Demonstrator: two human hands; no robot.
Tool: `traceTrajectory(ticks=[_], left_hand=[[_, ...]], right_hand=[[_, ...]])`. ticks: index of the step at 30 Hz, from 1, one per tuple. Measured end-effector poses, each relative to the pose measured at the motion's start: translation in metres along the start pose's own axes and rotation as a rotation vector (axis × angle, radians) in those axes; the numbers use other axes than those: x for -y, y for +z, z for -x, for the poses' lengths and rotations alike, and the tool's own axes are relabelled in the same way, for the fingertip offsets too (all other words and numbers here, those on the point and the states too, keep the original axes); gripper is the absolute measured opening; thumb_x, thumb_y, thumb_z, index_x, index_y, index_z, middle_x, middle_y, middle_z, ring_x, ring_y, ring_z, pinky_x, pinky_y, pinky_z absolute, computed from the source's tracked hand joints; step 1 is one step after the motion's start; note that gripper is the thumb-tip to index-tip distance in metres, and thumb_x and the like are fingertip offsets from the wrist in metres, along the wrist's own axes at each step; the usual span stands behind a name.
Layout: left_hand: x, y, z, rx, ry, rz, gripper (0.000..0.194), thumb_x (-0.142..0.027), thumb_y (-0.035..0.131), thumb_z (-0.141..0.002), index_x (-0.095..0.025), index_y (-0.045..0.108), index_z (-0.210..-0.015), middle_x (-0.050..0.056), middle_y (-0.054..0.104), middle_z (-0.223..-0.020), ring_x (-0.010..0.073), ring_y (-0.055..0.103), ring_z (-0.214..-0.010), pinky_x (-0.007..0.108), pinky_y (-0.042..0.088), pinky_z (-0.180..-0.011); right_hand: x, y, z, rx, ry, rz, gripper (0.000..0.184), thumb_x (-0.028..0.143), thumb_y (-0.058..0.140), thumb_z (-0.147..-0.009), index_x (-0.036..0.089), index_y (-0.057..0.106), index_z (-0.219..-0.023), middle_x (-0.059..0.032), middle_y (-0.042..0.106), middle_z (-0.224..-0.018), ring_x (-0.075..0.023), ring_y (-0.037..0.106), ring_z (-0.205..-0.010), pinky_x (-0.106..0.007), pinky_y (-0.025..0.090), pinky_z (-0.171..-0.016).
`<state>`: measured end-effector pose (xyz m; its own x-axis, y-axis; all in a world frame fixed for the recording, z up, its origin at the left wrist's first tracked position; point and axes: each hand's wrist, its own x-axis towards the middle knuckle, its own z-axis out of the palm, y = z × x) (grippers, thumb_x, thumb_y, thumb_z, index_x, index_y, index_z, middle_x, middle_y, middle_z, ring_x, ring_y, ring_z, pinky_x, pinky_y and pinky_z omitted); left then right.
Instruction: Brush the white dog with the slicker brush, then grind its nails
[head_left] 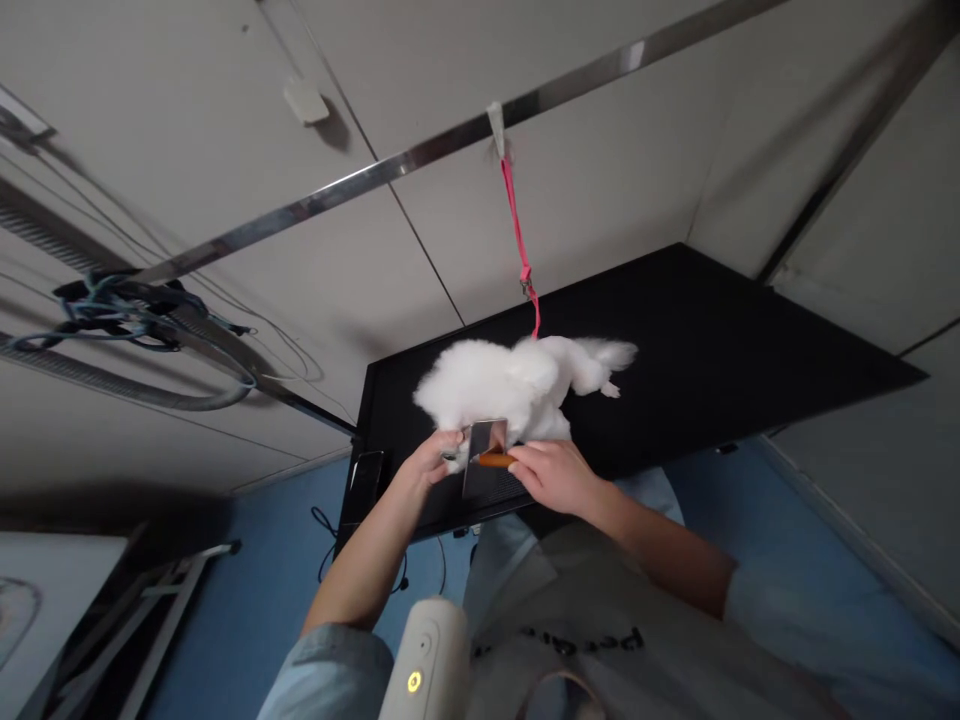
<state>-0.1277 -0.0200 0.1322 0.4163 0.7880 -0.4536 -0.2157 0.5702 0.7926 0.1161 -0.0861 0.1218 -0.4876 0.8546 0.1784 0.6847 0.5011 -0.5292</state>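
The left hand (432, 460) curled against the fluffy white animal (487, 375) on the black table (712, 350); I couldn't tell whether those fingers gripped. I judged the animal soft, light and fragile-limbed, best held under its body. The right hand (556, 475) clasped an orange-handled brush (495, 460). On my feed I noted blue floor (270, 560), pale wall (622, 190), then the table's matt surface reaching rightward.

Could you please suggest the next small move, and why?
Perhaps one short, gentle stroke with the orange-handled tool: the right hand grips it, its flat head seems to lie against the animal's white fur, and the left hand is close by.
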Motion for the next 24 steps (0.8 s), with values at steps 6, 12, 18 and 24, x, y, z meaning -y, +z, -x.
traceTrajectory(ticks=[6,12,18,24], left_hand=[[0.0,-0.007,-0.007,0.065,-0.01,0.067,0.028,-0.021,0.08,-0.049,-0.006,0.066,-0.068,0.007,0.067,-0.058,0.0145,0.062,-0.048,0.019,0.046,-0.043],[-0.005,-0.009,-0.009,0.104,-0.04,0.072,0.026,-0.018,0.079,-0.05,-0.005,0.067,-0.069,0.009,0.066,-0.057,0.0135,0.06,-0.044,0.018,0.045,-0.041],[-0.005,-0.015,-0.009,0.001,0.035,0.036,0.027,-0.016,0.079,-0.047,-0.006,0.067,-0.068,0.011,0.069,-0.062,0.0159,0.063,-0.05,0.019,0.048,-0.045],[-0.007,-0.007,-0.001,-0.03,0.071,-0.013,0.036,-0.015,0.08,-0.046,-0.009,0.068,-0.079,0.011,0.072,-0.074,0.0209,0.069,-0.065,0.024,0.054,-0.058]], right_hand=[[-0.006,-0.006,0.006,0.013,0.133,0.026,0.03,0.03,0.04,-0.095,0.019,0.068,-0.09,-0.0048,0.07,-0.082,-0.0155,0.063,-0.073,-0.025,0.034,-0.065],[-0.009,-0.014,-0.004,-0.085,0.071,0.047,0.029,0.034,0.042,-0.094,0.021,0.068,-0.097,-0.0047,0.07,-0.086,-0.0158,0.061,-0.077,-0.025,0.034,-0.066],[-0.028,-0.031,0.009,-0.133,0.255,0.124,0.031,0.029,0.041,-0.094,0.019,0.069,-0.092,-0.0049,0.068,-0.08,-0.0152,0.06,-0.075,-0.025,0.031,-0.062],[-0.017,-0.082,-0.022,-0.048,-0.014,0.249,0.032,0.037,0.044,-0.093,0.02,0.071,-0.09,-0.0048,0.068,-0.079,-0.0153,0.058,-0.07,-0.026,0.024,-0.057]])
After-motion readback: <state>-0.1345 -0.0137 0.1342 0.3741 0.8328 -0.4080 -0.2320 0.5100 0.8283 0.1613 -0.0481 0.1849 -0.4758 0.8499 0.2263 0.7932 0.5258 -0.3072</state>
